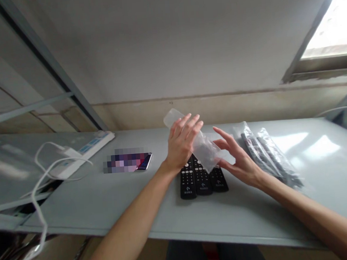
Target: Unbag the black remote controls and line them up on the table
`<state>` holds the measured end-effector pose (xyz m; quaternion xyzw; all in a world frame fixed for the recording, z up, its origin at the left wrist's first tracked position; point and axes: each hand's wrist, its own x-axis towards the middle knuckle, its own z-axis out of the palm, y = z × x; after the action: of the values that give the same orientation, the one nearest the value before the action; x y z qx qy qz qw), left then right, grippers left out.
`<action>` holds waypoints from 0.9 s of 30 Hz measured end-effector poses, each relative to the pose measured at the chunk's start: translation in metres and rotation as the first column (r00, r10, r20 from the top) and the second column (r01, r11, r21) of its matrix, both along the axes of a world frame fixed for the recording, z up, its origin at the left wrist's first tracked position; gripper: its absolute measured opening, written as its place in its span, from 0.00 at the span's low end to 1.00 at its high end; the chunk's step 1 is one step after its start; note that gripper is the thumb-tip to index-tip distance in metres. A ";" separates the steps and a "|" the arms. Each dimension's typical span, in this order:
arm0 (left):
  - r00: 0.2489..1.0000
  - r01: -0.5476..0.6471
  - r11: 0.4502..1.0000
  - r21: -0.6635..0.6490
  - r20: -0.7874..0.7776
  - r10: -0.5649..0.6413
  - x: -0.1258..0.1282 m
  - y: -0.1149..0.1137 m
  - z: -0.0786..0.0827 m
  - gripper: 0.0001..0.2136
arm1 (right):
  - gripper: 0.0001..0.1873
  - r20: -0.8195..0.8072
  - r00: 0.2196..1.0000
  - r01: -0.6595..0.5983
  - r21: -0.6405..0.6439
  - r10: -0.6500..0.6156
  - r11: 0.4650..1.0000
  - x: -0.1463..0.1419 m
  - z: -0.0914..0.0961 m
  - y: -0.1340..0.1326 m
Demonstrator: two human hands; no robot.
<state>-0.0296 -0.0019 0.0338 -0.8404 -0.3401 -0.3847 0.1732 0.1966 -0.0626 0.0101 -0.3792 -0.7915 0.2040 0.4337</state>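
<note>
On the grey table [107, 206], your left hand [180, 143] is clenched around a clear plastic bag [202, 145], fingers wrapped across its middle. The bag is held up at a tilt, one end toward the far wall and the other hanging over the top ends of three black remotes [202, 179]. It looks empty, though the glare makes that hard to confirm. Your grip seems placed to keep the bag off the table and leave its lower end free. Your right hand [238, 165] isn't grasping anything: it's open, fingers spread, right by that lower end. You can't tell from this view whether the fingertips [218, 133] actually touch the plastic. The remotes lie flat side by side, buttons up, just below your hands, probably set that way so each is easy to reach. To the right of your right hand, bagged remotes [267, 155] lie in a loose pile, apparently kept apart from the bare ones. Further left, well away from your hands, are a pixelated flat item [127, 160], probably a phone, and a white power strip [86, 154] with a white cable [37, 195] trailing over the table's edge.
</note>
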 end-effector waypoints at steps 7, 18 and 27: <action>0.978 -0.177 0.976 -0.125 -0.136 0.160 0.004 0.015 -0.009 0.19 | 0.45 -0.209 0.978 -0.031 -0.128 0.004 0.991 -0.005 -0.004 0.003; 0.980 -0.059 0.960 -0.272 -0.201 0.003 0.014 0.009 -0.017 0.12 | 0.10 -0.240 0.952 0.122 -0.265 -0.188 0.956 0.003 -0.003 0.018; 0.977 0.062 0.973 -0.223 -0.185 -0.105 0.016 0.016 -0.023 0.12 | 0.16 -0.369 0.913 0.121 -0.165 -0.175 0.979 0.003 -0.004 0.015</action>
<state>-0.0140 0.0140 0.0112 -0.9015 -0.3253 -0.2682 0.0971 0.1994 -0.0474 0.0063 -0.4204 -0.6448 0.2950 0.5661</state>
